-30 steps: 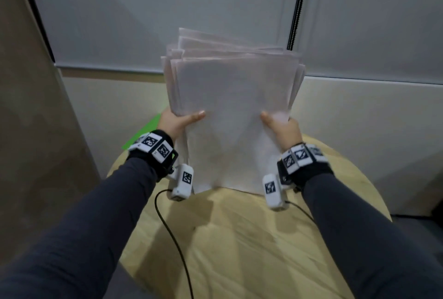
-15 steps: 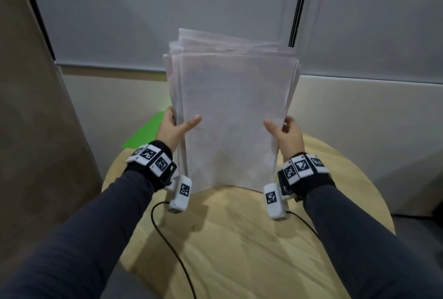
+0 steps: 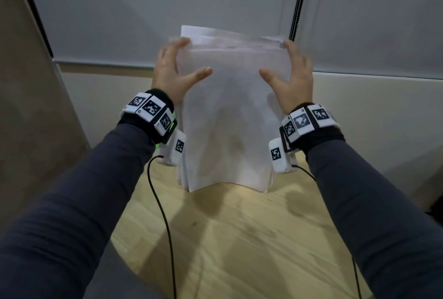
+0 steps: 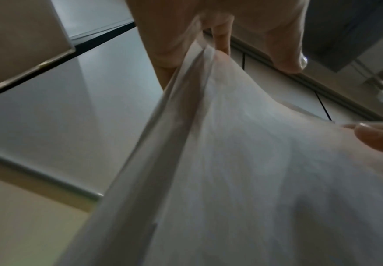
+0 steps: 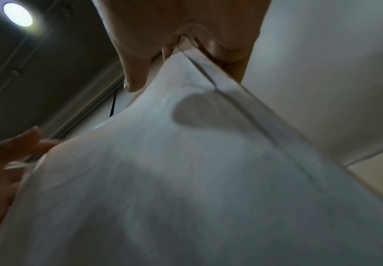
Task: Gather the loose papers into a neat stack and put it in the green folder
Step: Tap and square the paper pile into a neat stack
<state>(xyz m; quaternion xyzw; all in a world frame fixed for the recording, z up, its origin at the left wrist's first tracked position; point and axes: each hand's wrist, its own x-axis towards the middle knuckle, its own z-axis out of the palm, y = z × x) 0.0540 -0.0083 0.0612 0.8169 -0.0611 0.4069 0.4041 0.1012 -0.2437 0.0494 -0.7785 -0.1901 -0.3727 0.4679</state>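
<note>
A stack of white papers (image 3: 230, 116) stands upright on its bottom edge on the round wooden table (image 3: 239, 238). Its top edges are still uneven. My left hand (image 3: 196, 55) flanks the upper left side, and my right hand (image 3: 274, 58) flanks the upper right side. On each hand, straight fingers lie along the side edge and behind the sheets, with the thumb spread across the front. The left wrist view shows the papers (image 4: 254, 162) running into the web of the hand, as does the right wrist view of the papers (image 5: 185, 180). Only a sliver of the green folder (image 3: 157, 147) shows behind my left wrist.
A black cable (image 3: 165, 215) trails from my left wrist across the table toward me. Another cable (image 3: 354, 272) runs from the right wrist. A wall with grey blinds (image 3: 167, 11) stands just behind the table, and a brown panel (image 3: 28, 107) rises at the left.
Both hands slid up from the lower sides of the stack to near its top corners, with fingers straightened. The stack's bottom edge now stands on the table and the sheets look more aligned.
</note>
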